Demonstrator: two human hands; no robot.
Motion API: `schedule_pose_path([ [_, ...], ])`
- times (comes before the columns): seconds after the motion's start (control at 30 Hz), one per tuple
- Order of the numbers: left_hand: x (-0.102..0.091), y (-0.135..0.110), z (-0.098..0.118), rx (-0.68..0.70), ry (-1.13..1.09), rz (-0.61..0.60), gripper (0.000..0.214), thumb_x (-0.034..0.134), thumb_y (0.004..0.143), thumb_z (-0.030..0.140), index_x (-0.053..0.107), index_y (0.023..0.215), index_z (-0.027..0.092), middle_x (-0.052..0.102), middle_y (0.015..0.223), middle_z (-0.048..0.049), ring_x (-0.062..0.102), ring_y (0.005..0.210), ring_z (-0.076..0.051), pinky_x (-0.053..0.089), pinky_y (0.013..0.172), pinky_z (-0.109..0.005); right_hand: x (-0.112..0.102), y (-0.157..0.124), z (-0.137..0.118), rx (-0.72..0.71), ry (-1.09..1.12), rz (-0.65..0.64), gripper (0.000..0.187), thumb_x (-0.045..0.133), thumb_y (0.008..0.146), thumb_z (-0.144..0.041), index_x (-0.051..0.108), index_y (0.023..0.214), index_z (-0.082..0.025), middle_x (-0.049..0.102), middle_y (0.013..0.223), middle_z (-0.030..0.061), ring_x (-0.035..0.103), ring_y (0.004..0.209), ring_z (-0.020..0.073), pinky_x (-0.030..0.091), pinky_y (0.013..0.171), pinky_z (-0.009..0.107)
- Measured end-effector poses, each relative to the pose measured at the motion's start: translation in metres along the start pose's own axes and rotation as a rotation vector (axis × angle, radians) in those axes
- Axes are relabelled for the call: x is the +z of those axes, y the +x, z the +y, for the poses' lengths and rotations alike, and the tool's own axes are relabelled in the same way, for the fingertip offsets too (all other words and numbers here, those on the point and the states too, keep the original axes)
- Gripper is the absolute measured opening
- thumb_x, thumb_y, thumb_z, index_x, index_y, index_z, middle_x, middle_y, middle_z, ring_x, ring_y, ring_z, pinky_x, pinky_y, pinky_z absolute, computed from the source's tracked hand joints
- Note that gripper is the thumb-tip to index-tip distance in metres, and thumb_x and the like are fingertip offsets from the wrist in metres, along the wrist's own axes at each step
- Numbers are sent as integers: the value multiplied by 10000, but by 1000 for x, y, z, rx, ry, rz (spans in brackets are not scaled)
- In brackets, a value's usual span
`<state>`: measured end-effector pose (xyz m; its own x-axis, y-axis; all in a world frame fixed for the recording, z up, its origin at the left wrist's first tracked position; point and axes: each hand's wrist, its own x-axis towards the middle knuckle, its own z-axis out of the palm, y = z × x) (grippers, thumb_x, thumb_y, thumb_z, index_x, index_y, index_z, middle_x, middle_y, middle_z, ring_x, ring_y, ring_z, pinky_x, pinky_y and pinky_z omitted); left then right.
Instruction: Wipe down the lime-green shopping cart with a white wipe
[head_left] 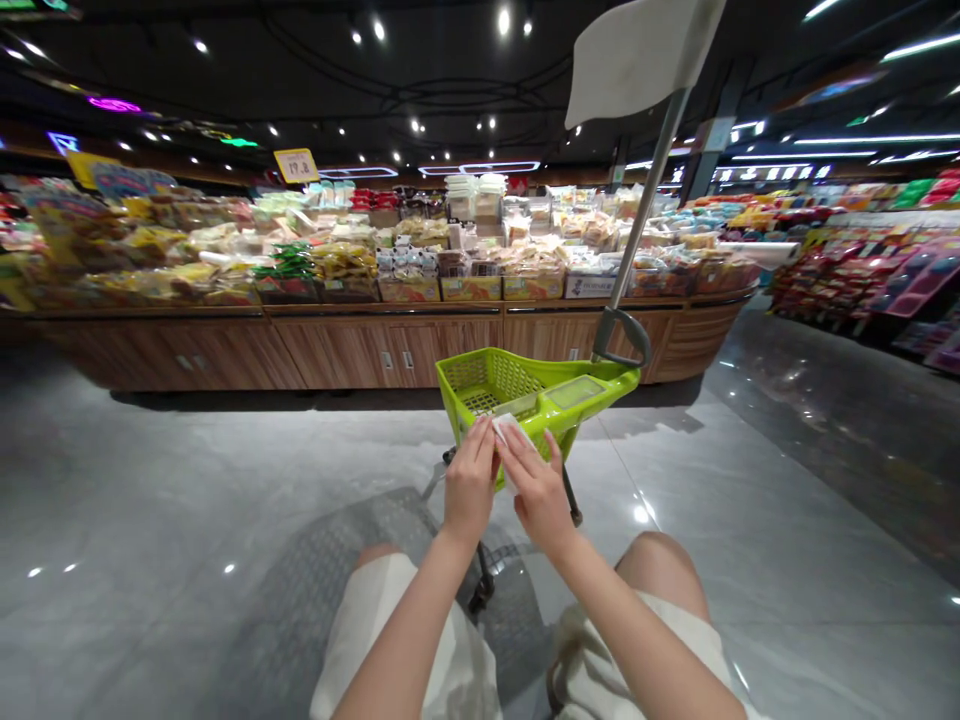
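Observation:
A small lime-green shopping cart with a slotted basket stands in front of my knees. My right hand lies over a white tissue against the cart's near rim, fingers long and close together, thumb apart. Beside it, my left hand has its fingers bent together at the cart's near corner, their tips next to the tissue's edge. What lies beneath the left fingertips is partly hidden. The two hands nearly touch. A grey pole rises from the cart's far right end, with a white flag on top.
Behind the cart runs a long wooden display counter heaped with packaged foods. A yellow price sign stands above it. More stocked shelves are on the right. Shiny grey tile floor surrounds the cart.

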<state>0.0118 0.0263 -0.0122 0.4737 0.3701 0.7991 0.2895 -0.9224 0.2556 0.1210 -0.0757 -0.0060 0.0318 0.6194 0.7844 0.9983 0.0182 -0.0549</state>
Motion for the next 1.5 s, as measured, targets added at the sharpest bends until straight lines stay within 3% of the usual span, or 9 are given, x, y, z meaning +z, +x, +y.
schedule_pose_path([
  [0.1,-2,-1,-2,7,3,-16,505,426,957,166,381,1458,210,533,1420,-129,463,1356,-221,448,1098,-425,-6,-1,14,-37,0,-19,780,358,753,-12,337,1497,-247,499,1461,56,422,1377,171,23,1200,468],
  [0.27,-3,-1,-2,14,-6,-15,522,435,960,168,352,1473,225,530,1424,-118,454,1362,-219,437,1106,-428,-8,0,39,280,-106,135,801,357,706,24,412,1453,-259,545,1419,59,440,1365,194,-7,1181,525],
  [0.47,-3,0,-1,10,3,-9,496,429,963,174,388,1456,201,546,1407,-135,477,1344,-220,448,1095,-420,-2,3,4,-38,56,-6,764,347,744,-5,364,1480,-207,479,1475,69,387,1399,154,64,1205,432],
  [0.67,-1,1,0,34,16,-10,516,460,950,164,386,1459,208,548,1409,-119,469,1351,-220,435,1107,-415,-10,3,38,271,-88,118,757,379,716,30,464,1411,-258,583,1380,57,451,1357,203,-51,1176,526],
  [0.8,0,1,2,29,16,10,497,453,955,162,397,1447,184,552,1399,-141,485,1337,-222,454,1090,-419,-2,9,8,72,33,37,754,367,732,19,405,1451,-206,511,1450,75,422,1375,155,45,1204,429],
  [0.9,-3,1,0,41,25,-5,516,457,951,154,380,1459,202,550,1404,-133,482,1340,-223,460,1086,-425,-7,7,16,-27,37,13,736,371,740,26,439,1424,-237,548,1418,48,429,1370,155,-7,1203,448],
  [1.07,-4,1,-1,52,23,-4,558,474,941,142,347,1477,227,546,1412,-116,475,1346,-218,456,1093,-426,-15,3,47,248,-118,131,769,380,697,43,474,1396,-266,590,1372,50,429,1374,214,-65,1167,548],
  [1.3,-3,0,-3,43,16,17,540,469,941,143,369,1468,214,551,1406,-129,482,1340,-216,464,1086,-415,-2,7,2,-24,53,33,760,346,723,19,416,1439,-223,527,1436,57,416,1380,152,-12,1204,449],
  [1.5,-3,-1,-2,50,24,10,577,472,940,130,324,1488,231,539,1420,-113,455,1361,-207,446,1100,-418,-13,6,40,225,-59,123,756,374,673,29,506,1357,-263,586,1378,35,439,1366,198,-53,1181,515],
])
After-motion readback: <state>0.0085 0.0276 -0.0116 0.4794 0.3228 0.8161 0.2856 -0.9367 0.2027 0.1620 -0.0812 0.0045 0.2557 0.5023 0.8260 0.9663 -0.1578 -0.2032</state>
